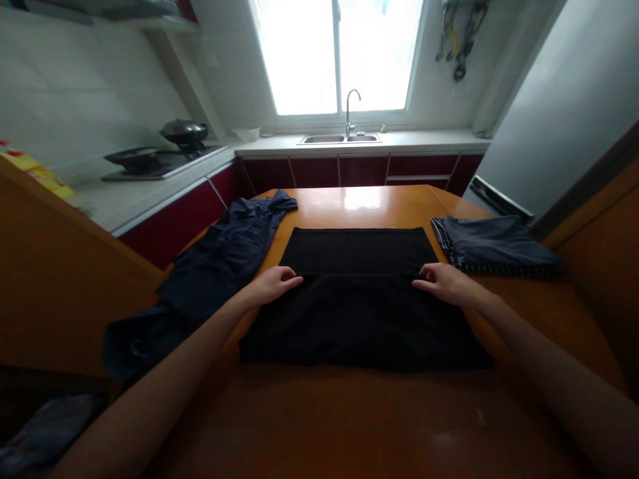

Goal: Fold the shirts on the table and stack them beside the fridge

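Observation:
A black garment (359, 319) lies flat on the wooden table (349, 419), partly folded over itself so that an edge runs across it from side to side. What kind of garment it is cannot be made out. At the left end of that edge, my left hand (273, 285) pinches the cloth between thumb and fingers. My right hand (445, 283) grips the same edge at its right end, also closed. Beyond both hands, a single flat strip of the black cloth reaches toward the far side of the table.
Crumpled dark blue clothing (219, 259) lies along the table's left side. Folded grey clothes (492, 241) with a striped piece beneath sit at the right. Behind are a counter with a sink (324, 139), a stove with a wok (184, 131), and a fridge (554, 113) at right.

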A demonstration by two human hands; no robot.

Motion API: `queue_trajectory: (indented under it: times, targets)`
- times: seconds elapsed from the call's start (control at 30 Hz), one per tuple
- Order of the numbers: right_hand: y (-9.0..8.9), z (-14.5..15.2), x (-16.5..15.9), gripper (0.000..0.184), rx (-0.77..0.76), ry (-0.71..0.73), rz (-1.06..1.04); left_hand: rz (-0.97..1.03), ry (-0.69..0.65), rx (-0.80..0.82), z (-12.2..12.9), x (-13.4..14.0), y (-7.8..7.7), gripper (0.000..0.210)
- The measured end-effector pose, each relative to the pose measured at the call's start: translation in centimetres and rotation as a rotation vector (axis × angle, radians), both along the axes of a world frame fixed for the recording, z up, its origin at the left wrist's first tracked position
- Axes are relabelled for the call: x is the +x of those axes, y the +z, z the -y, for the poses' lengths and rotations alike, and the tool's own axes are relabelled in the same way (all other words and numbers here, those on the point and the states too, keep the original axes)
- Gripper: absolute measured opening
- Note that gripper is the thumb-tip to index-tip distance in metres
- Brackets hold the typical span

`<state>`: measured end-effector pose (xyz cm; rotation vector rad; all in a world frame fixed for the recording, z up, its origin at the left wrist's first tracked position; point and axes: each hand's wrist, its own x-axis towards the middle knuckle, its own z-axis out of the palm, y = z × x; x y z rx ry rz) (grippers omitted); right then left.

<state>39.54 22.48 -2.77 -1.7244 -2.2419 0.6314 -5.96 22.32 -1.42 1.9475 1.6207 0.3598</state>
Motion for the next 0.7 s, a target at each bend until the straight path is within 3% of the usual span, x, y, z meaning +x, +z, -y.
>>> queue_trajectory:
  times: [0.1, 0.2, 0.4, 0.57, 0.7]
  targets:
    - [-0.2, 0.1, 0.4, 0.024, -0.015, -0.004, -0.013, 0.040, -0.024, -0.038, 0.2, 0.7, 0.1, 0.044]
    - [-0.1, 0.0, 0.3, 0.016, 0.010, 0.018, -0.065, 0.117, -0.014, 0.064, 0.5, 1.1, 0.4, 0.038]
    - [0.7, -0.1, 0.0, 0.020, 0.135, -0.072, -0.249, 0.312, 0.080, 0.235, 0.8, 1.0, 0.3, 0.029]
    - [-0.4, -0.2, -0.4, 0.015, 0.146, -0.108, -0.096, 0.158, 0.098, 0.294, -0.1, 0.7, -1.1, 0.035]
    - [-0.3, 0.8, -1.5, 0.025, 0.263, -0.165, 0.089, -0.051, -0.005, 0.446, 0.9, 1.5, -0.3, 0.041]
